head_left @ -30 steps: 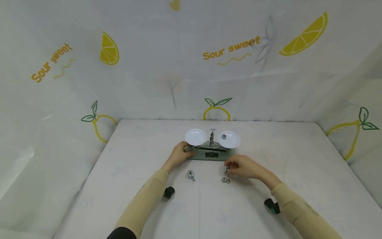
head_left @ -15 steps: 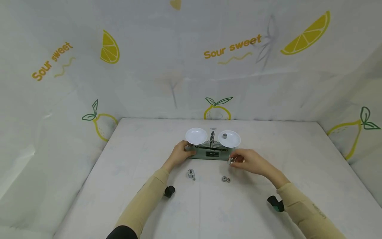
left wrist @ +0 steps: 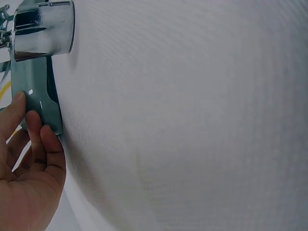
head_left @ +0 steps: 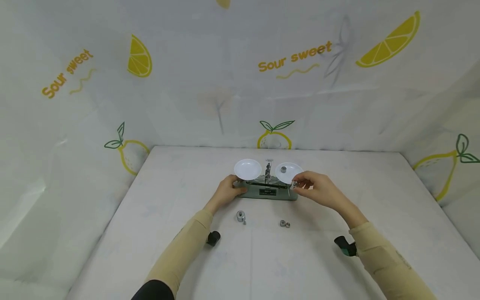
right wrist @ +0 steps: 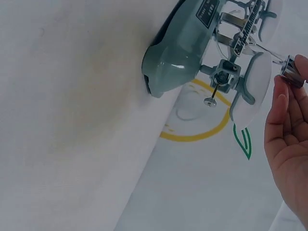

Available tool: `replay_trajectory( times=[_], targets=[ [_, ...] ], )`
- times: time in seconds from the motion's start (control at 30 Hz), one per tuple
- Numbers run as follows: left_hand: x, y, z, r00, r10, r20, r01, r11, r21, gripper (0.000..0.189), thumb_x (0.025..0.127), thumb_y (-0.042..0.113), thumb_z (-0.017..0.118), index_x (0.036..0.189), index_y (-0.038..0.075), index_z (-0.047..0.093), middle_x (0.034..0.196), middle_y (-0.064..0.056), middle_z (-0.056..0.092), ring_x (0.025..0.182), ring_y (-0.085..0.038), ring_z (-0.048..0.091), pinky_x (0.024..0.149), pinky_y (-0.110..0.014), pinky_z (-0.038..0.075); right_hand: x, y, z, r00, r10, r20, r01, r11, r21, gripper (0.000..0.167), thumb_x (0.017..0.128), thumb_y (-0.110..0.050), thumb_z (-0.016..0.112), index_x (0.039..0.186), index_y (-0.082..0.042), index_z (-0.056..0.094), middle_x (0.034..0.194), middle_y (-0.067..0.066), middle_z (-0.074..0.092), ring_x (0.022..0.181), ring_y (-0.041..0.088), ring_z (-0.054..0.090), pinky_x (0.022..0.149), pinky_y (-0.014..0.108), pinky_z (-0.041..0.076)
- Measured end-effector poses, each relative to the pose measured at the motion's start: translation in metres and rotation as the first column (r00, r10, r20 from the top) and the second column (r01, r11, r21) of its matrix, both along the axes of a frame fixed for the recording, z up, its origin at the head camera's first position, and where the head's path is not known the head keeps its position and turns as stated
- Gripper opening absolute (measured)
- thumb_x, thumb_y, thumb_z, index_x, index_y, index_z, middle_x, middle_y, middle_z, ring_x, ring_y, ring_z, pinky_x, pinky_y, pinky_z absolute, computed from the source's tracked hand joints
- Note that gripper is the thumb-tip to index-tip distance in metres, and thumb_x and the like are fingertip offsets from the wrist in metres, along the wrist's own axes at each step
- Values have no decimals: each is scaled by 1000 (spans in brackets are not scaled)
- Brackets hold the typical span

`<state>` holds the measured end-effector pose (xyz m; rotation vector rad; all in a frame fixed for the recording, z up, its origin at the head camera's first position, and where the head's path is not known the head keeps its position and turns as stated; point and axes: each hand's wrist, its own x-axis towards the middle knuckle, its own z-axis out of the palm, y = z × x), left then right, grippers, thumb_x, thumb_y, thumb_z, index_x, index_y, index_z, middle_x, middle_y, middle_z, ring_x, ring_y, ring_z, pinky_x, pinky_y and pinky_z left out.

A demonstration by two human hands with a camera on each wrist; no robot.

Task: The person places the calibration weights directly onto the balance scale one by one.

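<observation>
A green balance scale [head_left: 258, 193] with two white pans stands on the table. My left hand [head_left: 226, 192] grips the left end of its base, thumb in front; the left wrist view shows the fingers [left wrist: 53, 149] against the green end. A small metal weight [head_left: 283, 169] sits on the right pan [head_left: 280, 177]; nothing shows on the left pan [head_left: 247, 169]. In front of the right pan, my right hand [head_left: 318, 191] pinches a shiny metal weight [right wrist: 292, 72] between thumb and fingertips, held off the table. A thin metal strip shows beside it, its kind unclear.
A larger cylindrical weight [head_left: 240, 216] stands in front of the scale's left side, a tiny one [head_left: 245, 223] next to it. Two small weights [head_left: 283, 223] lie nearer the right. A printed white sheet [head_left: 210, 83] hangs behind the white table [head_left: 187, 166].
My right hand has lifted the weight from near the small weights and carried it up and away from me to the right pan's front edge. The left hand keeps its grip on the base.
</observation>
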<state>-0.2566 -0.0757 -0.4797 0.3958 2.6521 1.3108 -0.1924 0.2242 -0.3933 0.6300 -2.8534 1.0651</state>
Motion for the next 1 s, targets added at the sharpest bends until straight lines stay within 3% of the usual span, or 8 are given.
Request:
replay_trajectory(
  times=[0.17,0.47,0.83,1.0],
  targets=[
    [-2,1,0,1000,0,-2,0,1000,-19,45,83,24,69,123,9,57,126,-12,56,100,-24,58,82,-35,51,-9,-1,2,998,-58,-24,58,998,6,24,84,-15,68,106,-4,65,96,8,67,83,15,56,68,23,46],
    [-2,0,0,1000,1,8,-1,1000,-7,45,84,25,69,124,9,57,128,-12,55,102,-26,59,83,-37,51,-26,-4,1,992,-103,-67,105,994,25,25,84,-11,66,106,2,66,103,18,66,95,33,55,80,43,46],
    [0,0,-2,1000,0,7,0,1000,1,44,84,24,69,123,10,57,127,-11,56,100,-24,58,82,-35,51,-44,-6,-8,987,-137,-86,140,990,23,26,83,-10,66,106,2,66,101,20,68,95,35,54,76,39,40],
    [1,0,0,1000,-3,6,3,1000,-3,45,84,25,69,124,10,56,128,-11,55,101,-24,58,82,-35,50,-49,-7,-11,987,-133,-88,135,991,18,25,83,-8,66,106,4,66,99,20,68,98,35,56,81,46,41]
  ],
)
